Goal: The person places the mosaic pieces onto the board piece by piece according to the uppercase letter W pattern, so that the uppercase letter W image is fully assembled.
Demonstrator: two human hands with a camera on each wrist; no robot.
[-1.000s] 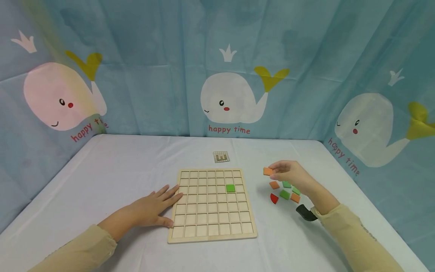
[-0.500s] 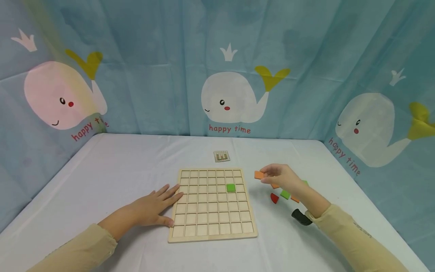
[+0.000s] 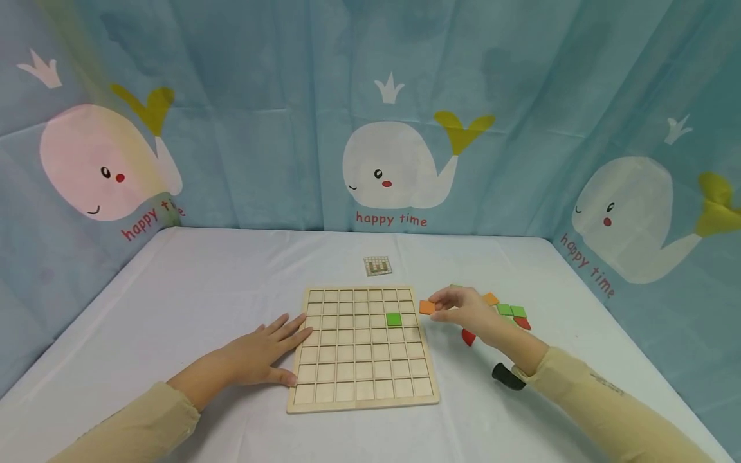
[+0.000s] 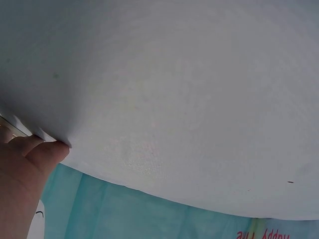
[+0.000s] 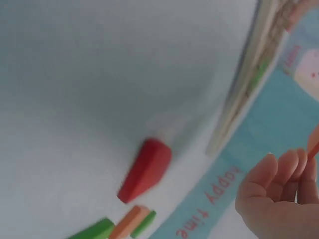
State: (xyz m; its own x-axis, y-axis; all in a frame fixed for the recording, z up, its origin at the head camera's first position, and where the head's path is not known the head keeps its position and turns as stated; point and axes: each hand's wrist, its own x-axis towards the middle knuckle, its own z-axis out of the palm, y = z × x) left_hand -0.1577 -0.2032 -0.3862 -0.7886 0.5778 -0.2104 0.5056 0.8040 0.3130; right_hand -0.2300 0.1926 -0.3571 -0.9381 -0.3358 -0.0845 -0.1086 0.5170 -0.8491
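A wooden grid board (image 3: 353, 354) lies on the white table, with one green square tile (image 3: 393, 319) in a cell toward its upper right. Just off the board's right edge, my right hand (image 3: 469, 314) pinches an orange square tile (image 3: 427, 307) between thumb and fingers; in the right wrist view only a sliver of that orange tile (image 5: 313, 143) shows at the right edge. My left hand (image 3: 260, 354) lies with fingers spread along the board's left edge, its fingertips on the rim. The left wrist view catches part of that hand (image 4: 25, 174) at the lower left.
Right of the board lie loose tiles: a red rounded piece (image 3: 468, 337), an orange tile (image 3: 491, 298), green tiles (image 3: 504, 309) and another red piece (image 3: 523, 323). A black curved object (image 3: 508, 377) sits near the right sleeve. A small patterned card (image 3: 378, 265) lies behind the board.
My right hand has moved left and slightly down with the orange tile, from over the loose pieces to the board's right edge. The left hand has stayed in place.
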